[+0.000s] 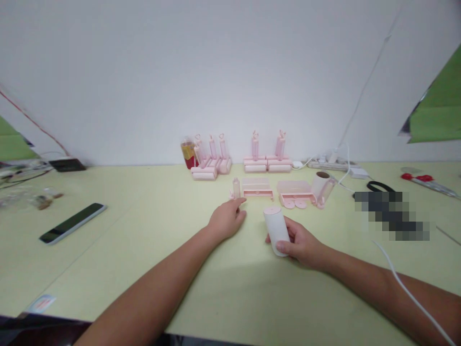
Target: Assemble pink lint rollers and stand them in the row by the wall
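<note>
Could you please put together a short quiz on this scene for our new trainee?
1. True or false: the right hand holds the white roll.
2. Which lies at the left of the table? A) scissors B) a dark phone C) a cup
3. What small item is nearest the left hand?

Key: 1 true. 2 B. 3 The small pink handle piece standing just beyond the fingertips.

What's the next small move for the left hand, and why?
Probably close the left hand on the small pink handle piece: its fingertips already reach just short of it, while the right hand holds the white roll.
</note>
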The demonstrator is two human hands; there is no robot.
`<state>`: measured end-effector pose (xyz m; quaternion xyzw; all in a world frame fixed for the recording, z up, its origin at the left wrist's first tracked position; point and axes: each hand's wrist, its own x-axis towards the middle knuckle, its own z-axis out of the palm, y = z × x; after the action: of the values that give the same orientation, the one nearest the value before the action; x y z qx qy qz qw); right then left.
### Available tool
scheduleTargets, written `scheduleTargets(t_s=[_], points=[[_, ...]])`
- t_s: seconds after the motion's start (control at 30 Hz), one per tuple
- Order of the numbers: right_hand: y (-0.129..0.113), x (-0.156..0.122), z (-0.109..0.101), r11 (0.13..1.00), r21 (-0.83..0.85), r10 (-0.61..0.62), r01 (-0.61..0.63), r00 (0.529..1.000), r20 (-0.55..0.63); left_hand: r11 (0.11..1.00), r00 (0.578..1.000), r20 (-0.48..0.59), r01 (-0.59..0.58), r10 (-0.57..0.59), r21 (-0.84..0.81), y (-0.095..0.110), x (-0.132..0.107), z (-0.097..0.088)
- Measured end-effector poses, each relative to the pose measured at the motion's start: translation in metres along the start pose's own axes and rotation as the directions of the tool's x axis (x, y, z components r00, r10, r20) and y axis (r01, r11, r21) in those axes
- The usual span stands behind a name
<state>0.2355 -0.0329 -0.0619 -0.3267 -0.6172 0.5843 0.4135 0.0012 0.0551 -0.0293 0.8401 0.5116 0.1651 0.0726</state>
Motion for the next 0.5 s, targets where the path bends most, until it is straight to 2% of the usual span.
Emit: scheduleTargets(t_s=[0.17, 0.5], points=[[-0.001, 0.0, 0.001, 1.0, 0.002, 0.005, -0.005, 1.0, -0.002, 0.994, 1.0, 0.012, 0.005, -0.007, 0.112, 0.002, 0.01, 0.005], [0.001, -0.001, 0.0, 1.0, -0.014, 0.012, -0.012, 1.0, -0.012, 0.972, 0.999, 0.053, -0.02, 0.008, 0.233, 0.014, 0.011, 0.012]])
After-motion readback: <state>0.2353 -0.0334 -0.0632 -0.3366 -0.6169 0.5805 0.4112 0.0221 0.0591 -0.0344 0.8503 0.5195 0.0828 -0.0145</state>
